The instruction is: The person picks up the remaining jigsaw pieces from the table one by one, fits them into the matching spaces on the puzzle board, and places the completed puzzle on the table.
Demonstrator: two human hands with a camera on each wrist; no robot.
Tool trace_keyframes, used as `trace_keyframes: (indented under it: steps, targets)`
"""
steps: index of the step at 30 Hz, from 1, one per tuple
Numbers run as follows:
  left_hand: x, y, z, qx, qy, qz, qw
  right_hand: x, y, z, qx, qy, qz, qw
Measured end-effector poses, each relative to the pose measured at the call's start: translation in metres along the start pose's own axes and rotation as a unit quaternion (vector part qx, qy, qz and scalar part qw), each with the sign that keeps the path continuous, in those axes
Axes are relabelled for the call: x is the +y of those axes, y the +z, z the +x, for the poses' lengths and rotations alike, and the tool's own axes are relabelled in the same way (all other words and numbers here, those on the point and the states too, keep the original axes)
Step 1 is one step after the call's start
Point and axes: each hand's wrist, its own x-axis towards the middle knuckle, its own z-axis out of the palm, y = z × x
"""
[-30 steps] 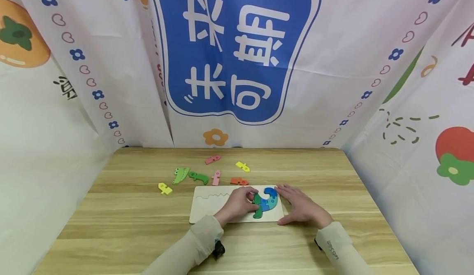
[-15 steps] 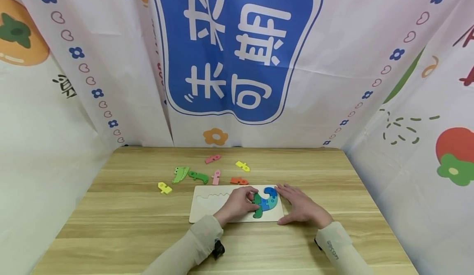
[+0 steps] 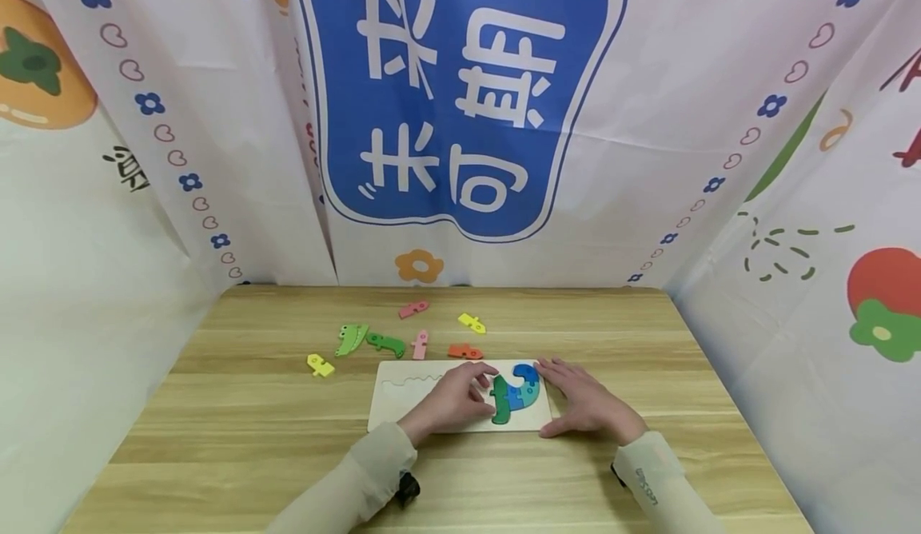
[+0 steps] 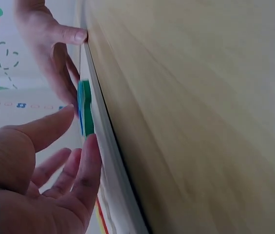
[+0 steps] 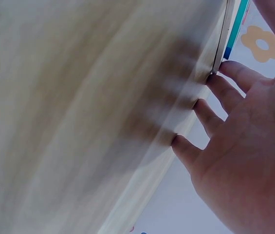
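A pale wooden puzzle board (image 3: 399, 416) lies on the table with a curved tail of joined pieces at its right end. Dark green puzzle pieces (image 3: 501, 408) form the tail's left part, and blue puzzle pieces (image 3: 528, 391) curl round at the right. My left hand (image 3: 452, 398) hovers over the board just left of the green pieces, thumb and fingers apart with nothing between them. My right hand (image 3: 592, 408) rests at the board's right end, thumb by the near corner and straight fingers along the far corner, fingertips touching down in the right wrist view.
Loose pieces lie behind the board: a green crocodile-head piece (image 3: 351, 340), a green leg piece (image 3: 388, 344), pink pieces (image 3: 420, 344), an orange piece (image 3: 464, 352) and a yellow piece (image 3: 472, 323). Another yellow piece (image 3: 320, 365) sits left of the board. A printed curtain (image 3: 446, 254) stands behind.
My left hand has let go of the green puzzle piece and drawn back slightly left, its fingers opening. The green pieces show more fully now. My right hand has stayed put.
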Motion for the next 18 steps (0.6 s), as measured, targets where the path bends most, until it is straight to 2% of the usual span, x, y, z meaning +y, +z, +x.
trace_keyframes:
  steps: [4,8,12,18]
  targets:
    - [-0.009,-0.014,-0.008,0.007,0.032,0.021,0.9992,-0.001,0.000,0.000,0.001,-0.001,-0.002,1.0000]
    - [-0.018,-0.027,-0.012,0.025,0.047,0.026,0.9982,0.000,0.000,0.000,0.000,-0.003,-0.002,1.0000]
    - [-0.026,-0.039,-0.011,0.048,0.050,0.041,0.9968,0.001,0.001,0.000,-0.001,-0.006,-0.006,1.0000]
    - [-0.032,-0.053,-0.002,0.078,0.039,0.083,0.9928,0.000,0.001,0.000,0.000,-0.003,-0.001,1.0000]
